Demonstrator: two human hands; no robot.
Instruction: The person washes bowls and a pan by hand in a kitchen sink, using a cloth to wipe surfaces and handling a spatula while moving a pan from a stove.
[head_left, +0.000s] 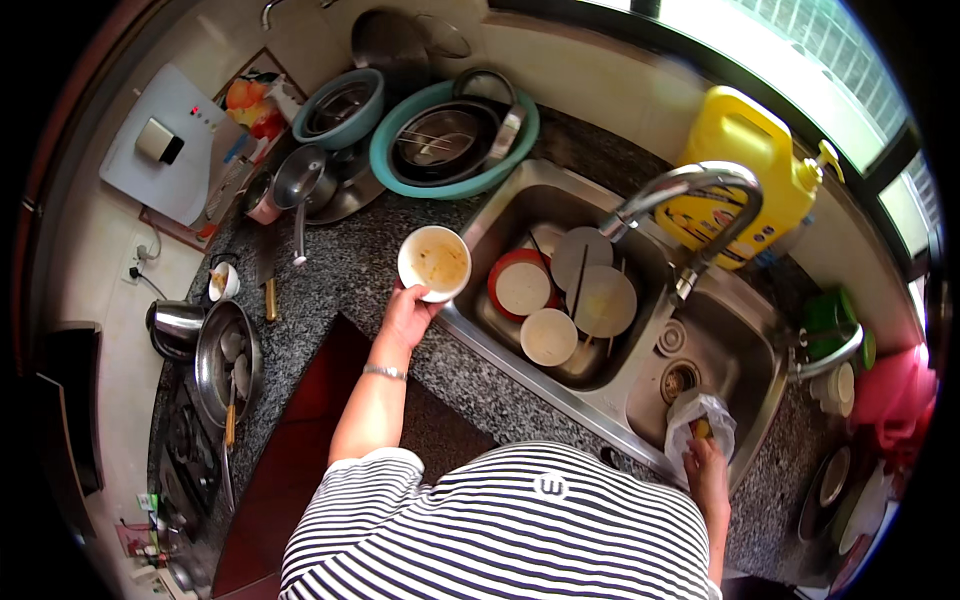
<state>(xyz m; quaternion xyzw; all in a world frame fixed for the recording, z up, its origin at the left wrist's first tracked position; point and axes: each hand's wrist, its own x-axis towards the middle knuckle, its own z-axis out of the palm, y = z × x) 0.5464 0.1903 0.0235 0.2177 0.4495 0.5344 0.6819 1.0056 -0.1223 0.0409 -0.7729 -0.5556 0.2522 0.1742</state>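
My left hand (411, 315) holds a white bowl (435, 264) with brownish residue inside, over the granite counter beside the sink. At the lower right, my right hand (705, 461) is at the mouth of a translucent plastic bag (684, 427) in the right basin; its fingers are closed on the bag's edge or on something in it, partly hidden. Some yellow and dark matter shows in the bag. In the left basin lie a red-rimmed bowl (523, 289), a white bowl (549, 337), stacked plates (602, 302) and dark chopsticks (581, 281).
A chrome faucet (694, 176) arches above the double sink (525, 416). Behind it stands a yellow jug (739, 165) with a pump bottle. Teal basins (454, 187) hold pans at the back. A frying pan (202, 367), a knife (271, 300) and a small cup (229, 283) lie at left.
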